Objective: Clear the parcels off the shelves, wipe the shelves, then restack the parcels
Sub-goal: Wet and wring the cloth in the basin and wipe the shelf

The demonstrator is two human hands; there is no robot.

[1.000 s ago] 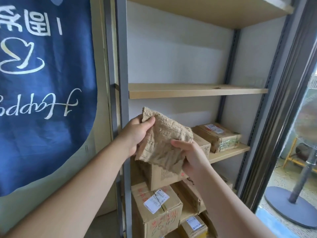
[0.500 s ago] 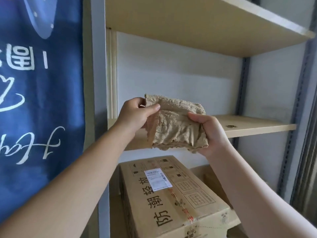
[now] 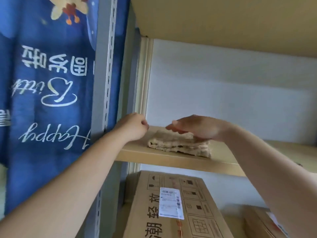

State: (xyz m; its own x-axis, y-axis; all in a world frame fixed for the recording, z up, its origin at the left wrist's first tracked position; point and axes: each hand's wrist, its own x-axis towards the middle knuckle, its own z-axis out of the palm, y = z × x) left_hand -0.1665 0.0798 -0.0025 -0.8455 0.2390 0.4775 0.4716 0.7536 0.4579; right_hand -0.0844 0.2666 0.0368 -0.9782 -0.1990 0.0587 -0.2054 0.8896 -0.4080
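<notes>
Beige and folded, the cloth (image 3: 180,145) is lying on the wooden shelf (image 3: 154,156), near its front edge and toward its left end. We are laying our right hand (image 3: 195,128) flat on top of the cloth, fingers straight and together. Our left hand (image 3: 133,126) is hovering just left of the cloth, fingers curled in with nothing in them. Under the shelf, a large cardboard box (image 3: 175,208) with a white label (image 3: 170,201) is sitting. Left of the shelf, a blue curtain (image 3: 48,86) is hanging beside the grey upright (image 3: 108,66).

Cloth (image 3: 180,146) lies on shelf (image 3: 171,158), above box (image 3: 171,203).
</notes>
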